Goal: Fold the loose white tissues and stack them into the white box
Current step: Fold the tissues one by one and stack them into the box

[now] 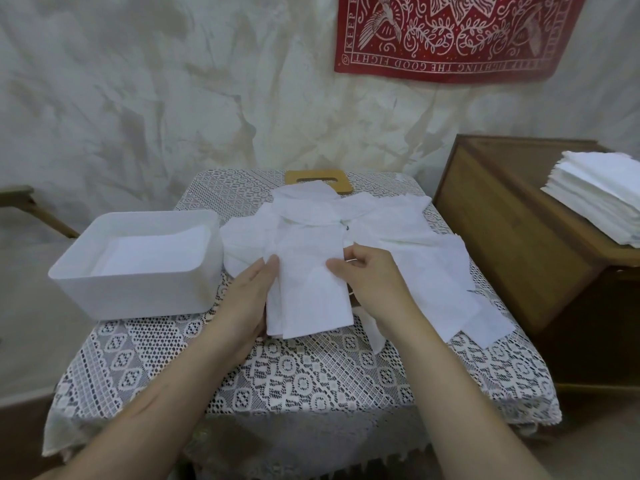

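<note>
Soft, fairly dim, even light leaves only faint shadows on the lace tablecloth (311,375), the white box (138,292) and loose tissues (426,258) lose detail to mild glare, and wide-angle distortion bends the slightly blurred edges.

On my feed: left hand (249,299), right hand (370,275) bare; left forearm (156,403), right forearm (460,393) bare down to lower frame edge.

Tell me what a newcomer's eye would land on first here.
A white tissue sits at the centre: the left hand lies along its left edge, and the right hand pinches its right edge. A white box stands left of it on the lace cloth, and a red patterned banner hangs on the wall, top right.
</note>
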Demonstrator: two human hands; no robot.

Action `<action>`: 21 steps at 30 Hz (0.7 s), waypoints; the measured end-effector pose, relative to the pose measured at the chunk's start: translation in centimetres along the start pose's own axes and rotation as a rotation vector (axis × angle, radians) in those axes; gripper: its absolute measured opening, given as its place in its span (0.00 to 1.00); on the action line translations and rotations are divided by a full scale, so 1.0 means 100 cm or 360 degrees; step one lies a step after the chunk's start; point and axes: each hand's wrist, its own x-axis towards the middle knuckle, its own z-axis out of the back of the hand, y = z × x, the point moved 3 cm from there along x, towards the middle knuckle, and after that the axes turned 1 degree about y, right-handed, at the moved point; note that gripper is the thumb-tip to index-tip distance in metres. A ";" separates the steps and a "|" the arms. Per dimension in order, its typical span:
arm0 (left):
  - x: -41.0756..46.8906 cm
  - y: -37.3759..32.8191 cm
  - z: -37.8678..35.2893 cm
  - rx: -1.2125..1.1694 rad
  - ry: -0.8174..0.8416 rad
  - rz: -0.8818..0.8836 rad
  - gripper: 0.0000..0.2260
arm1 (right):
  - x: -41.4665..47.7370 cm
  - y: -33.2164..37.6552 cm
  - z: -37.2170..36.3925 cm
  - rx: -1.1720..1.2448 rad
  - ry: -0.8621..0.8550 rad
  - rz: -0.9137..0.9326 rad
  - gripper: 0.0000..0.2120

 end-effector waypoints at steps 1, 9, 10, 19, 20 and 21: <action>0.000 0.000 -0.001 -0.0010 0.0008 0.0006 0.12 | 0.000 -0.001 -0.002 0.0043 0.0003 -0.0013 0.05; -0.001 0.000 0.001 0.0087 0.0036 -0.0038 0.13 | 0.003 -0.002 -0.018 0.0020 -0.0015 0.0046 0.05; -0.002 0.000 0.002 0.0094 0.0041 -0.0044 0.13 | 0.003 -0.001 -0.018 -0.0010 -0.0025 0.0063 0.04; 0.001 -0.001 0.005 0.0077 0.0009 -0.0090 0.11 | 0.001 -0.002 -0.011 -0.0100 0.0117 -0.0101 0.13; 0.001 -0.001 0.004 0.0077 0.0014 -0.0088 0.11 | -0.001 -0.002 -0.011 -0.0124 0.0196 -0.0109 0.14; 0.001 -0.001 0.004 0.0080 0.0019 -0.0085 0.11 | -0.003 -0.003 -0.013 -0.0128 0.0241 -0.0101 0.13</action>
